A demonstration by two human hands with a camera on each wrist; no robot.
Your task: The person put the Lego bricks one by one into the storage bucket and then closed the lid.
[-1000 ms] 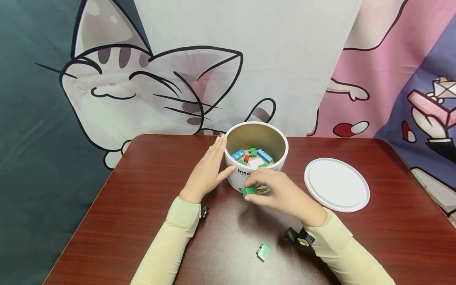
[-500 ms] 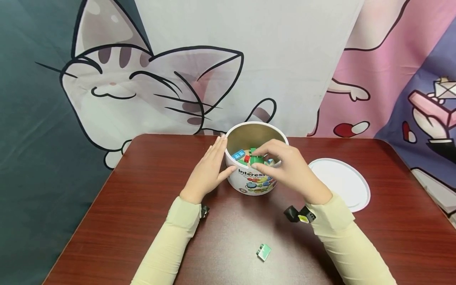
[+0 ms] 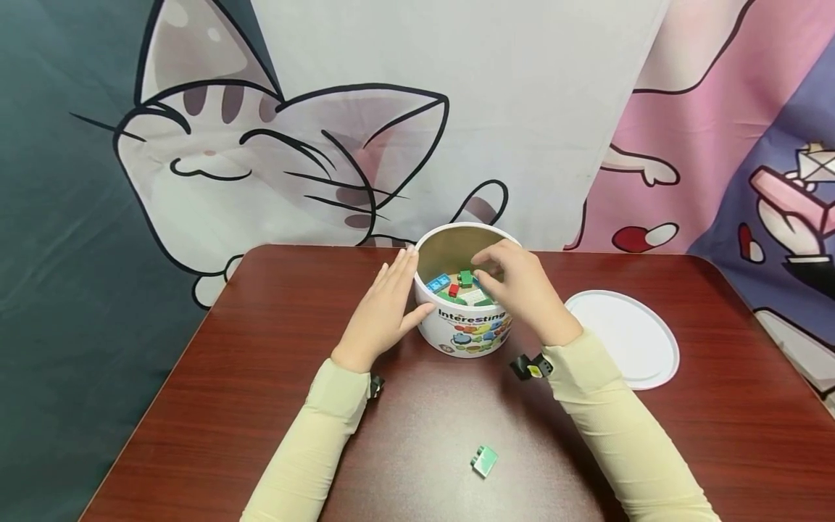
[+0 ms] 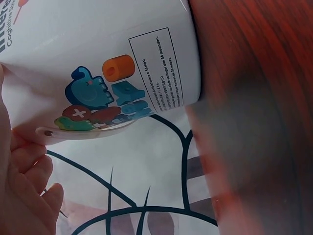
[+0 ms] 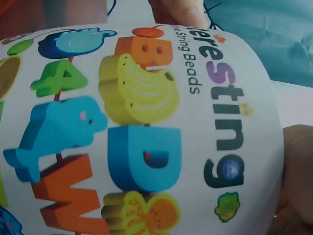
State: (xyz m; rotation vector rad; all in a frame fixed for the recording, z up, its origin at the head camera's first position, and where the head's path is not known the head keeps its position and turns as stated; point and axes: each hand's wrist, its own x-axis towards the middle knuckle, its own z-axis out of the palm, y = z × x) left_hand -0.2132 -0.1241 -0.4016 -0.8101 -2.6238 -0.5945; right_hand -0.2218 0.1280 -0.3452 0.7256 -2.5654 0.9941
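Observation:
A white tub (image 3: 464, 330) with a printed "Interesting" label stands near the table's back edge. Inside lie several toy building bricks: a blue brick (image 3: 438, 283), a small red brick (image 3: 453, 290), a green brick (image 3: 465, 279) and a white one (image 3: 474, 297). My left hand (image 3: 380, 315) rests against the tub's left side, fingers straight and thumb spread. Over the right rim, my right hand (image 3: 525, 286) reaches into the opening, thumb and fingers bent with a gap between them and no brick showing there. The tub's wall (image 5: 146, 122) fills the right wrist view.
On the brown table (image 3: 261, 406), a pale green brick (image 3: 484, 462) lies near the front. A round white lid (image 3: 629, 337) rests right of the tub, partly behind the right forearm. A cat-print cloth (image 3: 293, 159) hangs behind the table.
My right hand carried a green brick from in front of the tub up over its opening, and has since let go and shifted up and right. The left hand stays put.

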